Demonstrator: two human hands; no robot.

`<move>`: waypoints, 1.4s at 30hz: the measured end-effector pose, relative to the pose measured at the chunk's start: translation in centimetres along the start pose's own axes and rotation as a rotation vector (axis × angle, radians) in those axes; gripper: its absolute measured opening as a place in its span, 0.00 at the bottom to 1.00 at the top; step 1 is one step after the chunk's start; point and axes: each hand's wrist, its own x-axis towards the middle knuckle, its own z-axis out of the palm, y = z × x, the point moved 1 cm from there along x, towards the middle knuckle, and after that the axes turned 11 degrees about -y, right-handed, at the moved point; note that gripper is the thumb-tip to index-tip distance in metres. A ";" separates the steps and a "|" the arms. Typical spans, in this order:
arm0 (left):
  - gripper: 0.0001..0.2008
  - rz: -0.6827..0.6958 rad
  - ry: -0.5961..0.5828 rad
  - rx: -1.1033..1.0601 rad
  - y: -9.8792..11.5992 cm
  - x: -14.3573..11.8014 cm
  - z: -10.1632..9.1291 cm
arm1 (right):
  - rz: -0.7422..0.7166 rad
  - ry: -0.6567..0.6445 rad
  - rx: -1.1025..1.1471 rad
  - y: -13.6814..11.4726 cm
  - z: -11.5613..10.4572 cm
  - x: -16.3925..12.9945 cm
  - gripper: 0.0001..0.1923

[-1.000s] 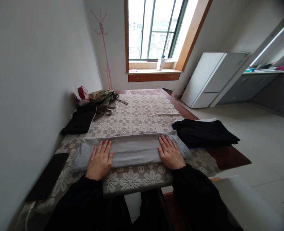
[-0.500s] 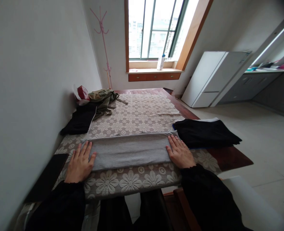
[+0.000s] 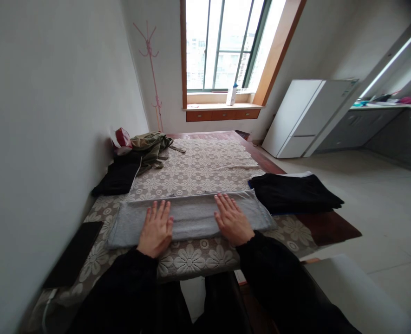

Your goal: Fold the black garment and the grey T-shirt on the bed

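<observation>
Lace-covered desk (image 3: 191, 264): folded grey garment (image 3: 191, 218), long axis left–right; left hand (image 3: 156, 228) and right hand (image 3: 231, 220) flat on top, fingers spread, both equally near.

left hand (image 3: 156, 228) flat on grey cloth (image 3: 191, 217) — right hand (image 3: 231, 221) flat beside | black garment (image 3: 294, 193) right

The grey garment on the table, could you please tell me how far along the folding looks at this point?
The grey garment is already folded into a long, narrow band on the lace tablecloth. In hand: the left hand and right hand lie flat on it, fingers spread. It has not yet been folded shorter. A folded black garment lies at the right; an olive garment and another black piece remain unfolded by the wall.
</observation>
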 end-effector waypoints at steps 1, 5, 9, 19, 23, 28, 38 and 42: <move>0.30 0.044 -0.009 -0.023 1.8 0.9 0.0 | -0.045 -0.022 0.034 -1.8 0.0 0.9 0.31; 0.30 0.124 -0.080 -0.064 6.3 4.0 0.6 | -0.141 -0.118 0.127 -5.8 0.8 3.7 0.31; 0.30 0.152 -0.069 -0.071 6.4 4.9 1.6 | -0.174 -0.153 0.162 -5.4 1.7 4.5 0.32; 0.32 0.189 -0.048 -0.124 6.0 4.8 2.0 | -0.197 -0.152 0.226 -5.0 2.3 4.3 0.34; 0.31 0.182 -0.070 -0.120 6.0 4.8 1.9 | -0.199 -0.149 0.248 -4.9 2.2 4.2 0.34; 0.30 0.208 -0.068 -0.185 5.8 4.6 2.0 | -0.249 -0.154 0.268 -4.7 1.7 4.1 0.34; 0.28 0.210 -0.057 -0.258 5.0 3.6 0.6 | -0.330 -0.205 0.359 -3.7 1.6 4.0 0.36; 0.30 0.255 -0.125 -0.281 3.6 3.3 -0.2 | -0.398 -0.276 0.382 -2.2 1.4 4.0 0.37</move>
